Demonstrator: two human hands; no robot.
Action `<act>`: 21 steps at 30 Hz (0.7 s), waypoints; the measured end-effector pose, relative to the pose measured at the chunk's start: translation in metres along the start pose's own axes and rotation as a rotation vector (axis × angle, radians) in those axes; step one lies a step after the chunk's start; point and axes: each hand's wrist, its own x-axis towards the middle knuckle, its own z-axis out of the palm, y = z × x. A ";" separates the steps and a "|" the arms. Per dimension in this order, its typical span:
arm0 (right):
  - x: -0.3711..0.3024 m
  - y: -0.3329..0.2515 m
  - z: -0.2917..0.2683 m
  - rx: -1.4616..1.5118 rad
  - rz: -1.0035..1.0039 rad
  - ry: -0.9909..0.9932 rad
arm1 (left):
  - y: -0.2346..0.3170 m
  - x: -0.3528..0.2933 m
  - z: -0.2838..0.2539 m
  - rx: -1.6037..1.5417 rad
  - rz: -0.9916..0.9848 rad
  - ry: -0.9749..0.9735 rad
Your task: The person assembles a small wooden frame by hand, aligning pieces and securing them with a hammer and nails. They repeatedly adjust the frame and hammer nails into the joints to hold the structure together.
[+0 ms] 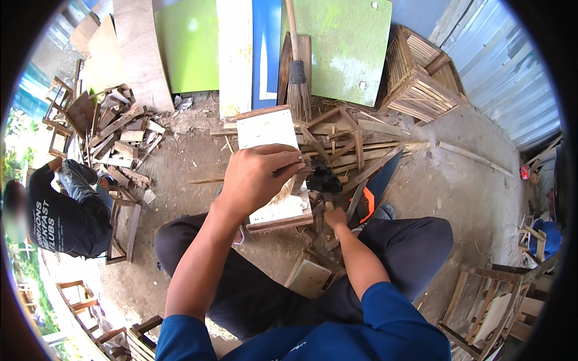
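My left hand (pixel 256 177) is raised over a white-topped wooden piece (pixel 265 129) with brown strips along its ends. Its fingers are pinched together, and a tiny greyish tip shows at the fingertips, too small to name. Lower down, my right hand (pixel 337 219) is closed beside my right leg. A pale, wood-coloured bit shows at its fingers, but most of what it grips is hidden. Just beyond the right hand lies a black bundle (pixel 324 179). A handsaw (pixel 368 201) with an orange handle leans close by on the right.
Loose wooden strips (pixel 355 150) lie ahead to the right, with a broom (pixel 297 90) upright behind them. Painted panels (pixel 337 48) line the back. Scrap wood (pixel 123 135) is piled at left, near a seated person (pixel 69 207). Slatted wooden frames (pixel 421 78) stand far right.
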 end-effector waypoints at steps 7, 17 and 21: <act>-0.062 -0.041 -0.040 0.959 0.296 -0.174 | 0.000 -0.001 0.001 0.035 0.025 0.018; -0.246 -0.164 -0.233 0.602 -0.729 -0.176 | -0.001 -0.002 0.001 0.051 0.041 0.004; -0.297 -0.207 -0.268 0.182 -1.044 -0.019 | -0.001 -0.002 0.001 0.051 0.043 0.008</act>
